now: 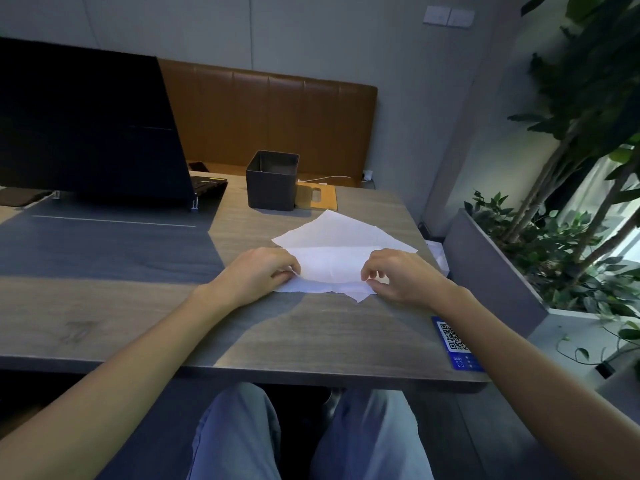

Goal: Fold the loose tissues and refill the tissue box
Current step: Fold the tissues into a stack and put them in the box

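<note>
White loose tissues [341, 244] lie spread on the wooden table [311, 337], overlapping one another. The top sheet's near half is folded over and curves upward between my hands. My left hand [258, 273] pinches its left edge; my right hand [394, 275] pinches its right edge. Beyond the tissues stands a dark grey square tissue box [272, 183], open at the top, its inside in shadow.
A wooden lid [320, 197] with a slot lies beside the box on its right. An open black laptop [86, 129] stands at the back left on a dark desk mat [104, 244]. A blue QR card [455, 342] sits near the right table edge. Planter with plants [561, 244] at right.
</note>
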A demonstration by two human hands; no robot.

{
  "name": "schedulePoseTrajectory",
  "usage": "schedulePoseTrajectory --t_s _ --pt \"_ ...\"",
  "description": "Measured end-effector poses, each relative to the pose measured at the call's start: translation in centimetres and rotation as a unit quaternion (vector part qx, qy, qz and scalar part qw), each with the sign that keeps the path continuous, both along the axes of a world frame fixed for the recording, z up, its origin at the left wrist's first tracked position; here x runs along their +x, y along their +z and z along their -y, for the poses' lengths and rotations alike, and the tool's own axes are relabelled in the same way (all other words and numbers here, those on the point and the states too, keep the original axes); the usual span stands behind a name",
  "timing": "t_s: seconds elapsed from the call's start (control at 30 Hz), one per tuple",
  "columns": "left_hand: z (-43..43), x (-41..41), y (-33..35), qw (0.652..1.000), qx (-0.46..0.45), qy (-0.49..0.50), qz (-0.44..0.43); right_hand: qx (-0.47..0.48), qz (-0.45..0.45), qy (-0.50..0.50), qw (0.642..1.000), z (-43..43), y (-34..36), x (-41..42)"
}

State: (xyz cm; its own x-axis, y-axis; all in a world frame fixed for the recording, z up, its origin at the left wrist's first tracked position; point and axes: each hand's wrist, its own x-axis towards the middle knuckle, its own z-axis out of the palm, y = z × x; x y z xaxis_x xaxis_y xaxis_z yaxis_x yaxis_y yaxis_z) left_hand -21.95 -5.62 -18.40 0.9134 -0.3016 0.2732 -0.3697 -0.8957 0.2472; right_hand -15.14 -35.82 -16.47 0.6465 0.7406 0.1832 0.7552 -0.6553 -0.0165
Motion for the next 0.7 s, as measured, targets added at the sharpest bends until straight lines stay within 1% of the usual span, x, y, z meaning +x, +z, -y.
schedulePoseTrajectory --t_s 0.2,0.3,0.43,0.53,0.63,0.7 --pt "-0.3 -0.5 0.0 0.999 -0.034 0.030 0.005 0.023 -0.011 0.005 1.000 0.5 -0.7 -0.4" --pt "-0.4 -0.7 -0.1 0.999 -0.042 0.031 -0.004 0.031 -0.017 0.005 0.999 0.5 -1.0 -0.6" --pt "-0.7 -1.1 -0.3 0.996 -0.085 0.016 -0.008 0.056 -0.014 0.012 0.998 0.5 -1.2 -0.9" --pt "-0.8 -1.3 -0.4 0.997 -0.079 0.008 -0.016 0.052 -0.014 0.002 0.999 0.6 -1.1 -1.1" --pt "-0.7 -1.5 -0.4 0.997 -0.063 0.012 -0.031 0.051 0.011 0.017 0.999 0.7 -1.2 -1.2" --pt "-0.7 -1.4 -0.4 0.998 -0.051 0.021 -0.039 0.050 0.008 0.019 0.999 0.7 -1.1 -1.2"
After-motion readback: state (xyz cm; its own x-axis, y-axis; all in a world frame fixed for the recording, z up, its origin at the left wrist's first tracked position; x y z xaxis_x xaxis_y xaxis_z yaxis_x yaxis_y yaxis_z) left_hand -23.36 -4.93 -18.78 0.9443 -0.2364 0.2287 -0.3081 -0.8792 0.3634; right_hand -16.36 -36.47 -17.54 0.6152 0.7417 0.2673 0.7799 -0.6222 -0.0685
